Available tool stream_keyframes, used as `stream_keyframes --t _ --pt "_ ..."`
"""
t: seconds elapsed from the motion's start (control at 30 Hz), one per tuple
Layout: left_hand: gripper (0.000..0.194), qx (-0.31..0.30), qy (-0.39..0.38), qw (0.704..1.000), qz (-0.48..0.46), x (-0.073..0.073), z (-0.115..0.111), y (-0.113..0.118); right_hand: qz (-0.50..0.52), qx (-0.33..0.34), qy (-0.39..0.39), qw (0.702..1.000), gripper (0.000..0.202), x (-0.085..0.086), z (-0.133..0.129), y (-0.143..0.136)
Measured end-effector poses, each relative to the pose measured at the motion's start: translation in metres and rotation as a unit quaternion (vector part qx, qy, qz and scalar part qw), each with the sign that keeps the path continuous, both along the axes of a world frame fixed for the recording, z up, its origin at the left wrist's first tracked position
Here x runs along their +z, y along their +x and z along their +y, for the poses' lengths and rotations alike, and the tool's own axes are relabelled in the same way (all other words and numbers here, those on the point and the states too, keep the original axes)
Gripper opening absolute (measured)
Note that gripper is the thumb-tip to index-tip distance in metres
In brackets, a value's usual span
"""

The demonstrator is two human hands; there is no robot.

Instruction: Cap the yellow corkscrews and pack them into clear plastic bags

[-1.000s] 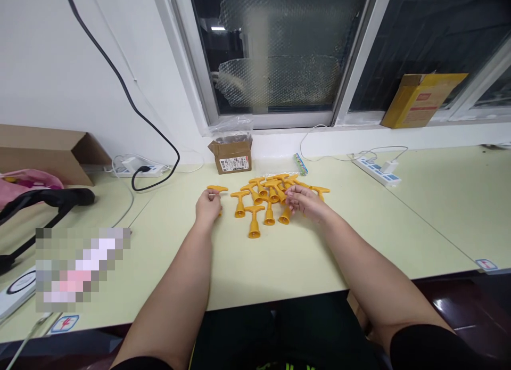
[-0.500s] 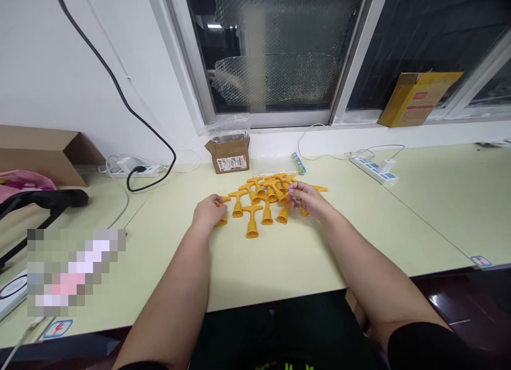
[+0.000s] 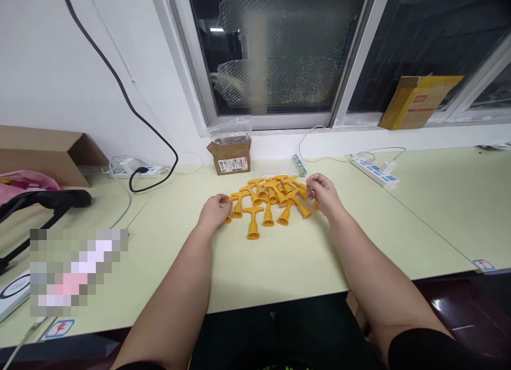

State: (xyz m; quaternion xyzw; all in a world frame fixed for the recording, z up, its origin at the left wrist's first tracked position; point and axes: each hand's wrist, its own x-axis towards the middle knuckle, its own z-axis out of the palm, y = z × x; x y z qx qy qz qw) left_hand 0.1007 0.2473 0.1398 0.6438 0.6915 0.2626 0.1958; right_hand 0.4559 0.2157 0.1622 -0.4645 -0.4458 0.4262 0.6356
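Several yellow T-shaped pieces with flared cup ends lie in a loose group on the pale green table (image 3: 287,263). One yellow piece (image 3: 253,223) lies nearest to me, its cup end toward me. At the group's left edge, my left hand (image 3: 215,207) pinches a yellow piece (image 3: 228,219), which its fingers partly cover. My right hand (image 3: 322,193) is at the right edge of the group with its fingers curled together; what they hold, if anything, is hidden. Part of another yellow piece (image 3: 316,205) shows beneath that hand.
Behind the pieces stand a small open cardboard box (image 3: 233,165) and a clear plastic bag (image 3: 275,169). Power strips (image 3: 375,170) lie at the back right and back left. A black cable (image 3: 139,114) hangs at left, near a larger cardboard box (image 3: 35,151).
My right hand has moved right, from over the pieces to their right edge, uncovering some of them. My left hand has shifted slightly right with its yellow piece.
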Motion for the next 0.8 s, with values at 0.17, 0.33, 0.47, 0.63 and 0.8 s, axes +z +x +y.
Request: stream_keyframes --t 0.17,0.33,0.47,0.63,0.8 --pt "0.034 -0.017 0.034 0.999 0.003 -0.006 0.002 0.000 -0.014 -0.145 -0.001 0.989 0.016 -0.005 0.009 0.022" --pt "0.039 -0.090 0.085 0.992 0.028 -0.008 -0.003 0.005 -0.044 -0.181 -0.042 0.982 0.019 -0.018 0.015 0.036" --pt "0.036 -0.126 0.081 0.988 0.034 -0.009 -0.006 0.008 -0.090 -0.171 -0.082 0.978 0.024 -0.029 0.020 0.042" --pt "0.035 -0.114 0.067 0.991 0.034 -0.009 -0.008 0.008 -0.146 -0.129 -0.117 0.974 0.034 -0.038 0.042 0.047" --pt "0.032 -0.108 0.060 0.992 0.041 -0.007 -0.010 0.010 -0.236 -0.097 -0.139 0.957 0.041 -0.037 0.085 0.055"
